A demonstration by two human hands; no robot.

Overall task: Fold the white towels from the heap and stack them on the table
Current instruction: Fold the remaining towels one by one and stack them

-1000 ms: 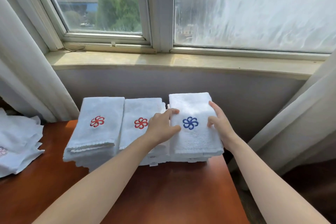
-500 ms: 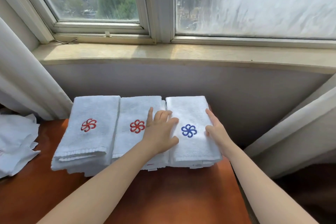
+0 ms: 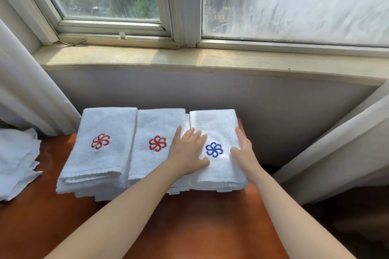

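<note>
Window (image 3: 294, 2) w/ a stone sill (image 3: 189, 59) fills the back, pale curtains (image 3: 25, 90) at both sides. Below it a red-brown desk (image 3: 200, 227) carries three stacks of folded white towels side by side, touching, along its far edge. Unfolded heap (image 3: 16, 160) lies at the desk's left edge, apart from the stacks. Left stack (image 3: 101, 162) & mid stack (image 3: 151, 124) show red flower emblems on top. Right stack's top towel (image 3: 212, 124) has a blue emblem (image 3: 214, 149). Left hand (image 3: 187, 151) lies palm-down across the seam btw mid & right stacks, fingers (image 3: 195, 135) straight and spread, flat on the terry, gripping nothing. Right hand (image 3: 242, 151) sits vs the top towel's right side, fingers straight and together along that edge, thumb resting on top near the blue emblem.
</note>
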